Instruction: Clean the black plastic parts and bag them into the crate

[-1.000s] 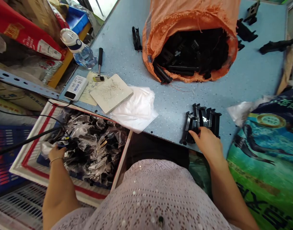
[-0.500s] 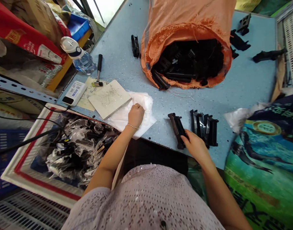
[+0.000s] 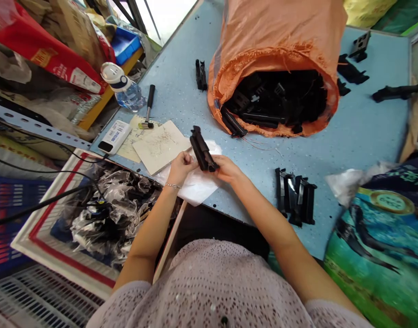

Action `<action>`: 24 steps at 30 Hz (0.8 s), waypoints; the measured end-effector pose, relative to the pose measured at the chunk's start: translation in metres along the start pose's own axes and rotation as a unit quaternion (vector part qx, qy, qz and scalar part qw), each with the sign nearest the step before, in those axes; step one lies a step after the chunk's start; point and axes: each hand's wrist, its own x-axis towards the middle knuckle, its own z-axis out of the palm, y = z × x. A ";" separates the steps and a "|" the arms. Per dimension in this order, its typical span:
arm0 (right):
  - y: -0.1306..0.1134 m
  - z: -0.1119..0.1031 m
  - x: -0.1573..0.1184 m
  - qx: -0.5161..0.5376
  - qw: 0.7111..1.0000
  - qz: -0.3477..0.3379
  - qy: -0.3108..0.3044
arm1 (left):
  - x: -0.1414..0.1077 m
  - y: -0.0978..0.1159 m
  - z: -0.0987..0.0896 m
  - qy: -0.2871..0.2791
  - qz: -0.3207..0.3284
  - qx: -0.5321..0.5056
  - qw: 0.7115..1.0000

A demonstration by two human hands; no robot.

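Observation:
My right hand (image 3: 226,168) grips a long black plastic part (image 3: 202,149) by its near end, holding it tilted over a stack of thin white plastic bags (image 3: 200,187). Close by on the left, my left hand (image 3: 182,166) is closed at the edge of these bags, its fingers curled and seeming to pinch the film. Several similar black parts (image 3: 295,196) lie side by side on the blue table (image 3: 243,182) to the right. More black parts (image 3: 280,100) fill the open mouth of an orange woven sack (image 3: 273,50).
Left of the bags lie a square tile (image 3: 161,146), a hammer (image 3: 149,107), a white device (image 3: 115,136) and a water bottle (image 3: 124,89). A white crate (image 3: 34,228) with bagged parts stands below left. A green-blue sack (image 3: 376,255) bulges at the right edge.
My right hand has lifted one black part off the table and carried it left to above the plastic bags. My left hand has shifted slightly left, its fingers still curled.

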 end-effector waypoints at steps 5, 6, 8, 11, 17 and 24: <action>0.006 -0.030 -0.037 0.026 0.999 0.020 0.035 | -0.015 0.012 -0.019 0.015 -0.033 -0.024 0.999; 0.007 -0.033 -0.046 0.023 0.999 0.018 0.039 | -0.019 0.011 -0.018 0.011 -0.030 -0.013 0.999; 0.010 -0.032 -0.059 0.022 0.999 0.016 0.039 | -0.027 0.007 -0.008 0.008 -0.021 0.011 1.000; 0.016 -0.022 -0.059 0.020 0.999 0.025 0.007 | -0.037 -0.002 0.010 0.008 -0.029 0.011 0.999; 0.028 -0.020 -0.044 0.025 0.999 0.028 0.016 | -0.042 -0.002 0.004 0.017 -0.090 -0.145 0.985; 0.040 -0.042 -0.060 -0.040 0.995 -0.006 0.089 | -0.039 -0.005 -0.028 0.118 0.021 0.085 0.989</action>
